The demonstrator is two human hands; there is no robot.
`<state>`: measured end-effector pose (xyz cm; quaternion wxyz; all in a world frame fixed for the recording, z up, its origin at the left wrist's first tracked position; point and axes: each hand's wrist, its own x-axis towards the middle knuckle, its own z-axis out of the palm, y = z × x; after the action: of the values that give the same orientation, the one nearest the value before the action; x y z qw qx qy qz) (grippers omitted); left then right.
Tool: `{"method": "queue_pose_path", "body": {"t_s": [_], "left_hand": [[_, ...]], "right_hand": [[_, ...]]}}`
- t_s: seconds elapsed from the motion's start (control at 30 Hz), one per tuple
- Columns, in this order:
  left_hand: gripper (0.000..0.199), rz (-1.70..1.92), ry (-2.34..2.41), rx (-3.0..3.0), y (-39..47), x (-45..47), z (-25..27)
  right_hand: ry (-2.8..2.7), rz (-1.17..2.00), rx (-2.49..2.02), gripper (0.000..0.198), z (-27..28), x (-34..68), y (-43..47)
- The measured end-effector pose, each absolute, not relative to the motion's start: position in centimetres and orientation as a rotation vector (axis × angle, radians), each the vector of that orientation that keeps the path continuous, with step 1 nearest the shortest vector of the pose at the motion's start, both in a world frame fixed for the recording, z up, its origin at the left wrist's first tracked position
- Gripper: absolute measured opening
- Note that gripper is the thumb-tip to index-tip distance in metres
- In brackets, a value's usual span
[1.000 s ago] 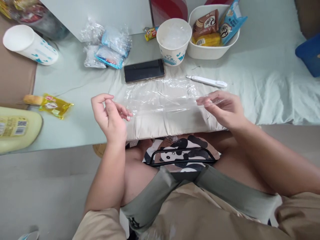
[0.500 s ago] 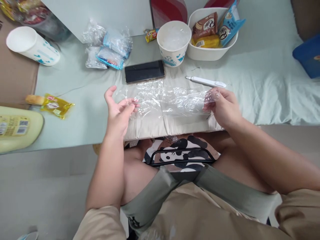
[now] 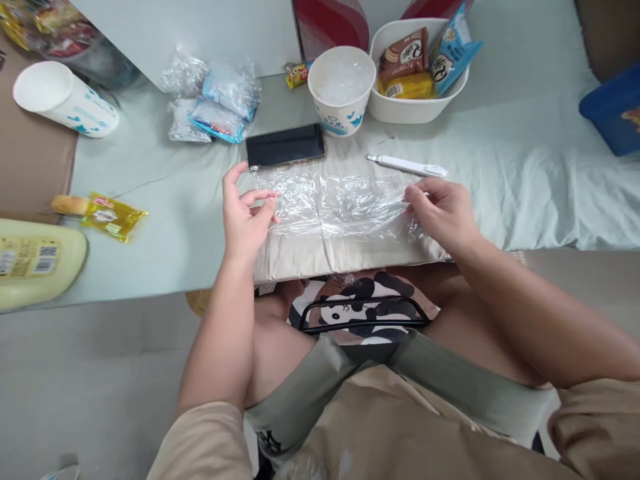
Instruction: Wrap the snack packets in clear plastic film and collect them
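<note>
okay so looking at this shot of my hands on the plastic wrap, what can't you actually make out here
- Head view: whether the left hand and right hand pinch the clear plastic sheet or only press it; the film hides the fingertips.
- The paper cup contents: something pale and glossy, unclear.
- The yellow bottle and blue box: cut off by the frame edges.
- Print on the snack packets in the white tub: too small to read.
</note>
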<state>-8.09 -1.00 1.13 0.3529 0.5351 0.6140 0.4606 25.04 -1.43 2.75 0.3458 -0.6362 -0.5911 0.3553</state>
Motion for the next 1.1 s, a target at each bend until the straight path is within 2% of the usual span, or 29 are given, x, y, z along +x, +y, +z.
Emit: {"method": "queue_pose_path", "body": {"t_s": [0.07,0.2,0.4,0.63,0.8,0.97,1.1], "left_hand": [[0.062,1.206,1.591,1.405,-0.6,-8.1,0.6],[0.060,1.224,1.606,1.432,0.1,-8.3,-0.2],[0.057,1.121,1.766,1.528,0.6,-8.2,-0.5],[0.054,0.893,2.023,1.782,0.9,-7.3,0.1],[0.059,0.884,2.031,1.909,1.1,-7.5,-0.2],[0.057,0.780,1.898,1.860,1.0,-7.6,-0.2],[0.062,0.836,1.745,1.774,0.8,-7.2,-0.1]], "right_hand": [[-1.502,0.904,-1.685,0.029,2.7,25.0,-1.0],[-1.466,0.887,-1.809,0.019,2.5,25.0,-0.3],[-1.652,0.652,-1.884,0.010,2.1,25.4,-0.1],[-1.836,0.364,-1.981,0.032,0.4,25.9,0.3],[-2.038,0.184,-1.846,0.046,0.3,26.0,0.1],[-2.235,0.294,-1.692,0.058,1.0,26.0,-0.9],[-2.424,0.535,-1.527,0.067,2.2,26.7,-2.4]]}}
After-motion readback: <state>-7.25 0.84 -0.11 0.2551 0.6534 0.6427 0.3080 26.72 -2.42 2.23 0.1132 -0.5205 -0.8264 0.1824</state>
